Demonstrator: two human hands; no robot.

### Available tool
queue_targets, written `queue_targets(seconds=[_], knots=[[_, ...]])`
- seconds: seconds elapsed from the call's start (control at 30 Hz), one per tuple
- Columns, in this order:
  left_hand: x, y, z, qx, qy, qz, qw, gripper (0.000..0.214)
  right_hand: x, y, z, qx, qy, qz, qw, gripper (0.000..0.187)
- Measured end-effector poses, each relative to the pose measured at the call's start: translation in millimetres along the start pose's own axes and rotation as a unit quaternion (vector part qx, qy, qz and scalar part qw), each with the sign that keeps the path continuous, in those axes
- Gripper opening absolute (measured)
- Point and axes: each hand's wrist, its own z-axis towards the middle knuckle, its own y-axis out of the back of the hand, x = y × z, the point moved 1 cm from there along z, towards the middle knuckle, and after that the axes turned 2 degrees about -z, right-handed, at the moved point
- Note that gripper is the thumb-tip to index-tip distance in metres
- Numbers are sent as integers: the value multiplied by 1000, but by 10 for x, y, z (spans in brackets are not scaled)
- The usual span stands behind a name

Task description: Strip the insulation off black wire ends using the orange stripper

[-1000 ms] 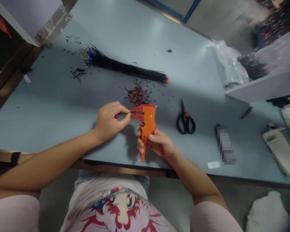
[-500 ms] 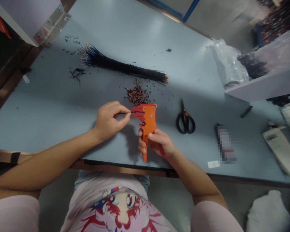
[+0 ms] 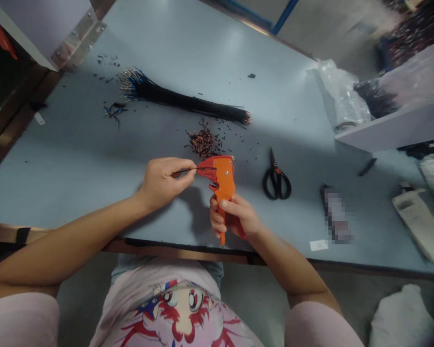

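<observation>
My left hand (image 3: 168,182) pinches a thin black wire (image 3: 184,170) between thumb and forefinger. The wire's end reaches into the red jaws of an orange and red wire stripper (image 3: 224,179). Around the stripper's handles my right hand (image 3: 235,213) is closed, with the jaws pointing left. Just beyond the tool lies a small heap of wire offcuts (image 3: 203,140) with copper and black bits. A long bundle of black wires (image 3: 188,102) rests farther back, with blue and metallic ends at the left and bare copper at the right.
Black-handled scissors (image 3: 277,183) lie right of the stripper. Farther right are a pixelated object (image 3: 337,214) and a white label (image 3: 318,246). Plastic bags (image 3: 343,94) stand behind a low panel (image 3: 390,126). Blue wire scraps (image 3: 114,112) lie to the left.
My right hand and the stripper's handles have shifted slightly to the right, and the handles look squeezed closer together. My left hand stays by the jaws with the wire.
</observation>
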Motion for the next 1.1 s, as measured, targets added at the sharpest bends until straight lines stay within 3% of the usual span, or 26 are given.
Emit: queue_targets(seconds=[0.3,0.5,0.67,0.83,1.1], knots=[[5,38,69,22,36,7,999,13,0,80,30,21,-9,60,998,34],[227,259,259,-86,155,-45,983,8,373,258,-33,-43,76,130,988,22],[280,213,278,-40,204,-126,970,11,334,262,12,-62,0,68,996,25],[219,143,243,-14,214,-161,963,7,220,236,40,-99,31,7,995,34],[219,1,152,-4,235,-267,935,11,141,195,96,-11,-4,38,999,38]])
